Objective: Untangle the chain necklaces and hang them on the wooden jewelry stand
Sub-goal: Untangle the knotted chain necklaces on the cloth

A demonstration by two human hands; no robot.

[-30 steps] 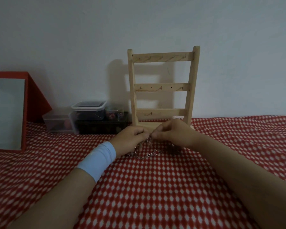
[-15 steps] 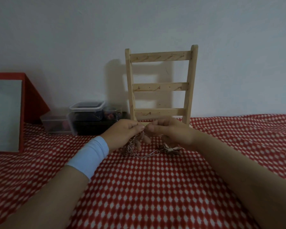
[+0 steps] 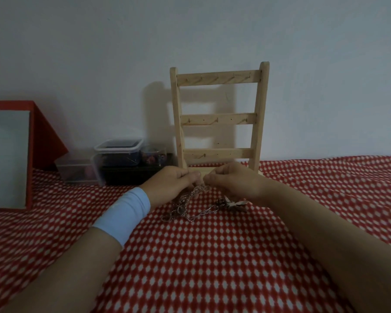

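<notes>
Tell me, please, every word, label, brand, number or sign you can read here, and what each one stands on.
No text can be read anywhere in this view.
Wooden jewelry stand: bare wood, no marking.
Clear plastic containers: no label visible; contents too dim to tell.
Red box: plain faces, no print.
Blue wristband: plain.
Chain necklaces: too small to show any engraving.

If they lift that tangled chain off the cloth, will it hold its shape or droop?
Probably floppy: the chain necklaces hang slack from the left hand and right hand to the red checked cloth. Likely light, as pinches alone raise them. The pendant may swing.
</notes>
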